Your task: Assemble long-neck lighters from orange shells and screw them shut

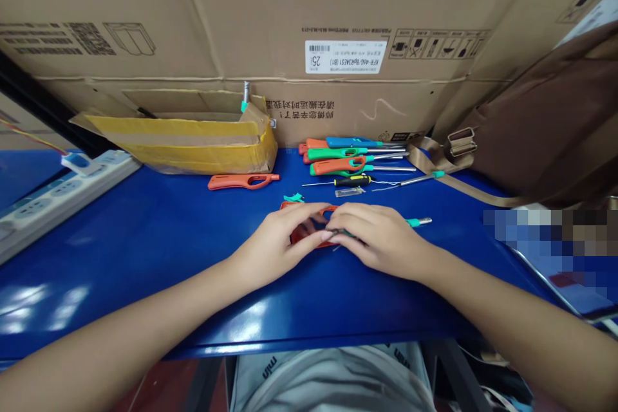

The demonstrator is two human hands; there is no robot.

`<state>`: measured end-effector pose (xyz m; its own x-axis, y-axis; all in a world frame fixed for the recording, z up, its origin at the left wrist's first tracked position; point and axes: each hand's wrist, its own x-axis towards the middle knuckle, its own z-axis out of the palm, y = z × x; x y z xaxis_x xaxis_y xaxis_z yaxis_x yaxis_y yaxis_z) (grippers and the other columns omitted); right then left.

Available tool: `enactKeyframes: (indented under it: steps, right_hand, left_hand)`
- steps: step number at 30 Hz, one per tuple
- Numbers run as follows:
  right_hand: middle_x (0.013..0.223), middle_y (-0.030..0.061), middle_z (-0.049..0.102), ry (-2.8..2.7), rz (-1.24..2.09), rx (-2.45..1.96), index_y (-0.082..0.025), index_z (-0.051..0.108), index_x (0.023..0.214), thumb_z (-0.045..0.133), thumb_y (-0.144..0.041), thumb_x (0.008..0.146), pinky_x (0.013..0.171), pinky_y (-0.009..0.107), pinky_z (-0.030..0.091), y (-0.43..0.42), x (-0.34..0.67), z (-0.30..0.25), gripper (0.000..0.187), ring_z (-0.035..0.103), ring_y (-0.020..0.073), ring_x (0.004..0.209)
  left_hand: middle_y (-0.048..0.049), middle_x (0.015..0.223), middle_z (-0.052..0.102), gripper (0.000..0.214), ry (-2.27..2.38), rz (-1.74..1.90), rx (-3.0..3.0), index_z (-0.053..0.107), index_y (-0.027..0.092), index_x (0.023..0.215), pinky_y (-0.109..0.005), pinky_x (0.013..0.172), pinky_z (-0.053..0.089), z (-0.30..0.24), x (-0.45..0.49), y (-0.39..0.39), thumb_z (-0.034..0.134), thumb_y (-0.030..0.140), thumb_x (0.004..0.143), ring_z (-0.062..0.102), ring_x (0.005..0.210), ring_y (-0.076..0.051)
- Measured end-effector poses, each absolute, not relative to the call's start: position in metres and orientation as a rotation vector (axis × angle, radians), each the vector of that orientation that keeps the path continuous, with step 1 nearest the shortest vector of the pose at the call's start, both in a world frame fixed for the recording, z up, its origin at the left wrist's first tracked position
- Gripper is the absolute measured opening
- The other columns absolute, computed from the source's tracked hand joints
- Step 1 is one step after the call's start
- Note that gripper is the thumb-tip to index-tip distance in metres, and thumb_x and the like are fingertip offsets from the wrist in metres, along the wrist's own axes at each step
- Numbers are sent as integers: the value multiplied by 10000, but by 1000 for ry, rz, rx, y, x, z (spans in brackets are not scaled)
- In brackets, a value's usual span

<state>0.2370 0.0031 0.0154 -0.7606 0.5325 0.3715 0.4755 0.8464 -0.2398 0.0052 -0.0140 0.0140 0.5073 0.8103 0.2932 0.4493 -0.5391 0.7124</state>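
Both my hands meet at the middle of the blue table (145, 251). My left hand (280, 235) curls around an orange lighter handle (302, 234) lying on the table. My right hand (381, 235) is closed over the same lighter's front part, whose teal collar and metal nozzle (419, 222) stick out to the right. A small teal piece (293, 197) lies just behind my left hand.
A pile of orange, green and blue long lighters (355, 156) lies at the back. A single orange handle (241, 181) rests beside a taped cardboard box (193, 138). A white power strip (53, 196) lies left, a brown bag (545, 135) right, and large cartons stand behind.
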Motion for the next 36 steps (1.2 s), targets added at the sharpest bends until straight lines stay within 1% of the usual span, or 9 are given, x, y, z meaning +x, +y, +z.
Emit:
enactKeyframes:
  steps: [3, 5, 8, 10, 14, 17, 26, 31, 36]
  right_hand:
    - [1085, 40, 718, -2601, 159, -697, -205, 650, 1073, 486, -290, 1055, 840, 305, 495, -1, 235, 14, 185, 666, 186, 999]
    - [1115, 47, 700, -2594, 205, -722, -204, 634, 1125, 527, -294, 1036, 843, 306, 501, 0, 237, 16, 166, 658, 187, 1018]
    - [1151, 61, 668, -2591, 291, -794, -198, 594, 1197, 601, -305, 991, 822, 306, 509, 3, 245, 24, 233, 644, 193, 1032]
    - [1163, 59, 653, -2665, 307, -812, -206, 588, 1196, 594, -293, 987, 777, 308, 504, 4, 249, 29, 226, 646, 192, 992]
    - [1216, 66, 620, -2927, 226, -779, -211, 613, 1154, 536, -278, 1006, 694, 320, 472, 2, 250, 30, 179, 634, 180, 844]
    - [1165, 59, 622, -2995, 190, -800, -192, 632, 1064, 479, -240, 1028, 644, 310, 432, -1, 247, 28, 164, 605, 160, 772]
    - [1132, 39, 615, -2953, 353, -860, -204, 615, 1054, 535, -200, 994, 662, 303, 428, -3, 252, 35, 100, 598, 155, 792]
    - [1107, 35, 616, -3007, 285, -899, -211, 602, 1033, 526, -135, 954, 624, 302, 388, -6, 256, 40, 133, 600, 165, 775]
    - [1063, 31, 611, -3030, 218, -915, -203, 597, 990, 511, -140, 970, 586, 296, 340, -3, 253, 35, 108, 564, 148, 701]
  left_hand:
    - [-40, 968, 760, 238, 956, 727, 2027, 706, 171, 1166, -263, 743, 554, 13, 7, -12, 625, 288, 976, 687, 812, -160]
    - [-57, 1034, 764, 231, 967, 722, 1998, 726, 173, 1146, -274, 747, 546, 12, 6, -10, 614, 281, 975, 689, 854, -174]
    - [-84, 1150, 741, 268, 1036, 785, 2019, 740, 188, 1179, -334, 867, 536, 13, 2, -6, 595, 296, 981, 678, 993, -212]
    - [-90, 1123, 730, 285, 1080, 819, 2008, 746, 194, 1181, -360, 904, 523, 13, 0, -3, 578, 319, 988, 664, 1018, -223]
    - [-97, 1062, 700, 312, 1135, 836, 1850, 735, 159, 1136, -340, 791, 532, 11, -1, -1, 571, 372, 978, 657, 920, -212]
    - [-103, 1070, 695, 326, 1122, 818, 1740, 710, 135, 1095, -315, 720, 522, 9, 1, -1, 589, 405, 957, 636, 857, -193]
    - [-42, 899, 684, 359, 1067, 754, 1442, 665, 132, 1038, -281, 706, 499, 16, 3, -4, 644, 471, 921, 575, 705, -123]
    - [0, 780, 579, 327, 1037, 750, 1244, 612, 141, 917, -235, 566, 434, 16, 5, -9, 668, 462, 890, 506, 599, -93]
    - [66, 634, 387, 378, 998, 673, 1196, 533, 171, 829, -205, 454, 283, 10, 5, -11, 594, 532, 924, 314, 499, -72]
